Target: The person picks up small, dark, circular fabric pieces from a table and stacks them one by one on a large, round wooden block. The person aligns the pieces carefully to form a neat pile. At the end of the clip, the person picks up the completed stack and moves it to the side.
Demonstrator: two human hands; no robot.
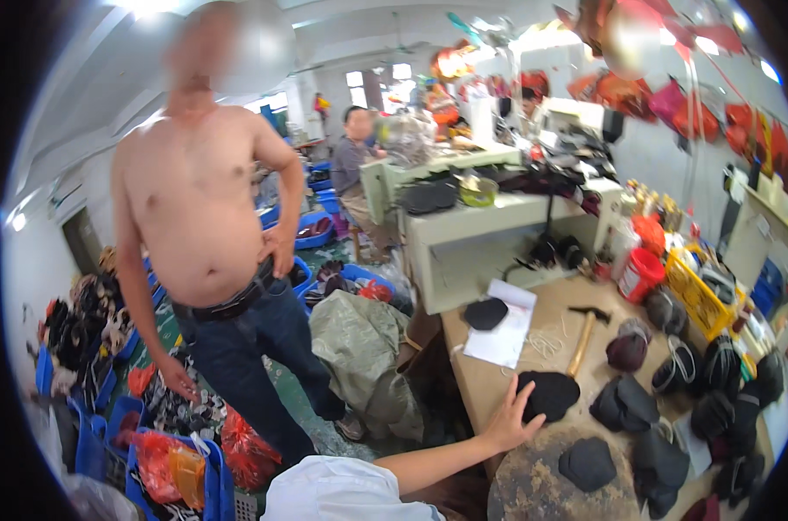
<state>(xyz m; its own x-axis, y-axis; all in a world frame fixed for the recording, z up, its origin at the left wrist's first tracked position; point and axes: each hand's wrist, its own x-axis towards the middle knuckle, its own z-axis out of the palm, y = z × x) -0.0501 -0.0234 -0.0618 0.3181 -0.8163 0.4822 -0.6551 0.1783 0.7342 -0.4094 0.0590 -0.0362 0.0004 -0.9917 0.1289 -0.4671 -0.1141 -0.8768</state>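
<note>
My left hand (508, 422) reaches in from the lower edge, its fingers spread at the left rim of a flat black piece with a rounded outline (553, 398). The fingertips touch or nearly touch it, and nothing is gripped. Just above lies a hammer (581, 344) with a wooden handle and black head. Nearer to me, a second black piece (587, 464) rests on a round, worn, brown-patched block (533, 486). A third black piece (486, 313) lies on white paper (508, 339), with loose pale string (546, 344) beside it. My right hand is out of view.
Several dark bundles (624, 403) crowd the table's right side, near a yellow crate (696, 291) and a red bucket (640, 275). A shirtless person (207, 200) stands to the left. Blue bins (212, 478) and a greenish sack (359, 347) cover much floor.
</note>
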